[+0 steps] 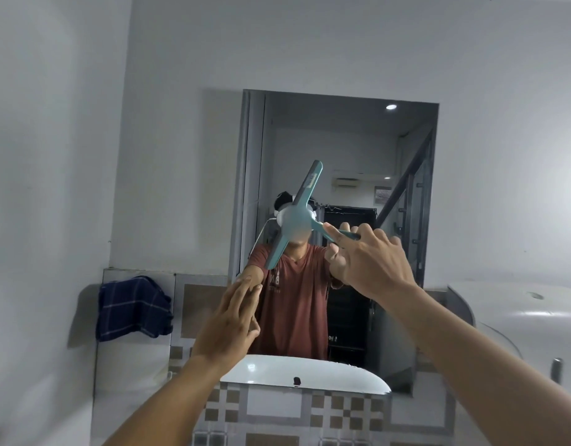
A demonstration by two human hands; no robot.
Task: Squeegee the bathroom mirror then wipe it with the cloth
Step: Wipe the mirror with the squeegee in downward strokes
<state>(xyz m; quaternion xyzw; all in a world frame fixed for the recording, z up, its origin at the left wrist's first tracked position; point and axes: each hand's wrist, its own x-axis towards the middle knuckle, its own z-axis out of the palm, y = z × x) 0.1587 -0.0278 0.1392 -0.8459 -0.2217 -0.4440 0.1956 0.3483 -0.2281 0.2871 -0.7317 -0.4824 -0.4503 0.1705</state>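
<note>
Now squeegee [294,217] in right hand [371,255].

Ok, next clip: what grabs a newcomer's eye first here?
The teal squeegee, held by its handle in the right hand, slants against the mirror at centre. The left hand lies flat on the glass, lower left. A dark checked cloth hangs on the wall, left of the mirror.

Glossy glass mirror [342,149], matt plastic squeegee [297,217], soft checked cloth [134,309]
</note>
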